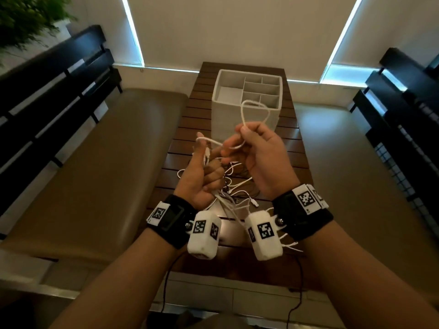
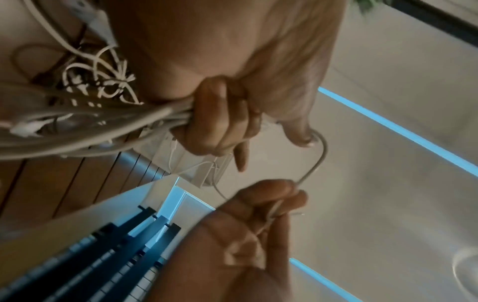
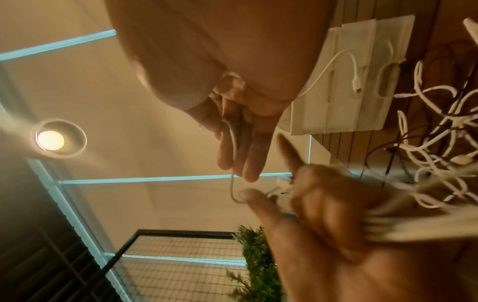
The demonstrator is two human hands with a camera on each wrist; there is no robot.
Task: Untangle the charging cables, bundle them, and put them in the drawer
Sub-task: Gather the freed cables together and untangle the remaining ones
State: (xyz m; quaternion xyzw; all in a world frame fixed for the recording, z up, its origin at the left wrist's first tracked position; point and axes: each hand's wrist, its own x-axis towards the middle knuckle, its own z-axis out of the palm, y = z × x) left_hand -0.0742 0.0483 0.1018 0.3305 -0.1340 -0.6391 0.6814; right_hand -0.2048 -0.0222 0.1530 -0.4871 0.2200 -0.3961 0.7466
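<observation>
Both hands are raised over a slatted wooden table [image 1: 185, 129]. My left hand [image 1: 209, 162] grips a bunch of white charging cables [image 2: 103, 126] in its fist, thumb up. The strands trail down to a tangle [image 1: 237, 186] lying on the table. My right hand [image 1: 240, 138] pinches one white cable whose loop [image 1: 255, 112] stands up above the fingers. That strand [image 2: 315, 159] arcs between the two hands, and it runs along my right fingers [image 3: 238, 143]. A white divided drawer box [image 1: 225, 117] stands open-topped just beyond the hands.
A tan cushioned bench [image 1: 95, 162] with a black slatted backrest [image 1: 47, 91] runs along the left. Black racks [image 1: 403, 115] stand on the right. A plant [image 1: 23, 20] is at the far left corner. Thin black cords [image 1: 166, 281] hang below the table's near edge.
</observation>
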